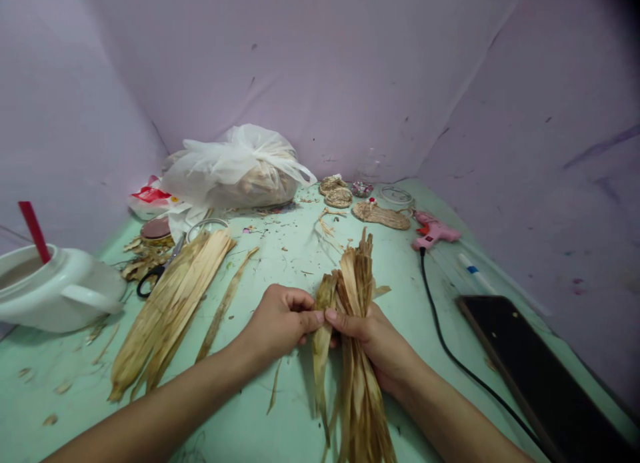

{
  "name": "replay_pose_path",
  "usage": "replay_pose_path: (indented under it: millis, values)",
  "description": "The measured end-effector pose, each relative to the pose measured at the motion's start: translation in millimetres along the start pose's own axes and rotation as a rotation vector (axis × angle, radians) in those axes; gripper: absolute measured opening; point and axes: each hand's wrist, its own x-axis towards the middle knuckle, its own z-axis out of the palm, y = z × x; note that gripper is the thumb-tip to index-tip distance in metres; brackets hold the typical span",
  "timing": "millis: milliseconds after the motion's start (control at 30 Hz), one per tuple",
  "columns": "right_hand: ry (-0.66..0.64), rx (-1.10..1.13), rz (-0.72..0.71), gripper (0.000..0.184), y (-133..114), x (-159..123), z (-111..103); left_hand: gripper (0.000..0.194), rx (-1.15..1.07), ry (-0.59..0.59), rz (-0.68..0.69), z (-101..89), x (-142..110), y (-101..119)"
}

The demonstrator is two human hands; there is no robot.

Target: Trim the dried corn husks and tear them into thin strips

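A bundle of dried leaf strips [356, 283] stands tilted over the pale green table [280, 249], fanning out at the top and trailing toward me. My right hand [373, 339] is wrapped round its middle. My left hand [280, 319] pinches one strip [320, 346] at the bundle's left side, thumb and fingers closed on it. A separate flat pile of leaf strips [173, 306] lies to the left, and one loose strip [225, 306] lies beside it.
A white pot [60, 289] with a red stick sits at the left. Scissors [157, 269] and a white plastic bag [240, 166] are behind. Woven pieces [380, 215], a pink glue gun [433, 231] with its black cord and a dark board [540, 376] are on the right.
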Motion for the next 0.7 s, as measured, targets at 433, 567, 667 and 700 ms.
replay_pose_path:
  millis: [433, 567, 667, 700]
  values:
    - [-0.281, 0.12, 0.029, 0.018, -2, 1, -4, 0.021, -0.367, -0.132, -0.066, -5.0, 7, -11]
    - [-0.183, 0.199, 0.034, 0.016, -9, 5, -10, 0.021, -0.504, -0.195, -0.03, -14.5, 8, -7]
    - [-0.024, 0.273, 0.093, 0.011, -19, 8, -17, 0.023, -0.575, -0.207, 0.002, -28.5, 6, 4]
    - [0.024, 0.284, 0.109, 0.011, -22, 9, -19, 0.022, -0.579, -0.203, 0.007, -34.1, 6, 8]
